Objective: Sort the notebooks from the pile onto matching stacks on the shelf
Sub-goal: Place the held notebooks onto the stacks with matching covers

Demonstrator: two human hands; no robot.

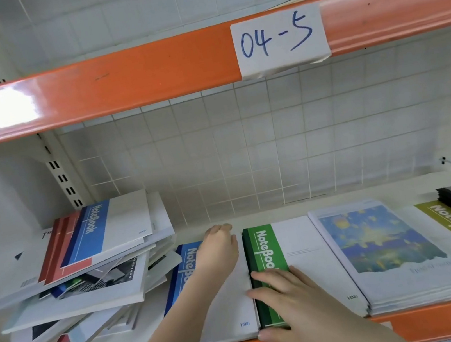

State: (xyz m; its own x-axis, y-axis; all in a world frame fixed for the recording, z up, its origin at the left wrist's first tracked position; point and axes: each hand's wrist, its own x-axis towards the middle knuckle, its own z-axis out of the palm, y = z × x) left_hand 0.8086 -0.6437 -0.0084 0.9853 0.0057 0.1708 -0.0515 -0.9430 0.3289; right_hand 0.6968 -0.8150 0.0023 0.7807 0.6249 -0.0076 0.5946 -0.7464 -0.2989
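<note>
**Squaring the blue stack**

Both grips flat and holding nothing: left hand (219, 250) presses the far end of the blue notebook (227, 303), right hand (290, 299) rests across its near right edge and the green stack (287, 252) beside it. The notebook lies on the shelf (436, 317), just right of the unsorted pile (86, 269). Advisable next — nudge edges flush with straight fingers, keeping stacks apart.

Bright even light, beam (1, 108) glare, curved edges
</note>
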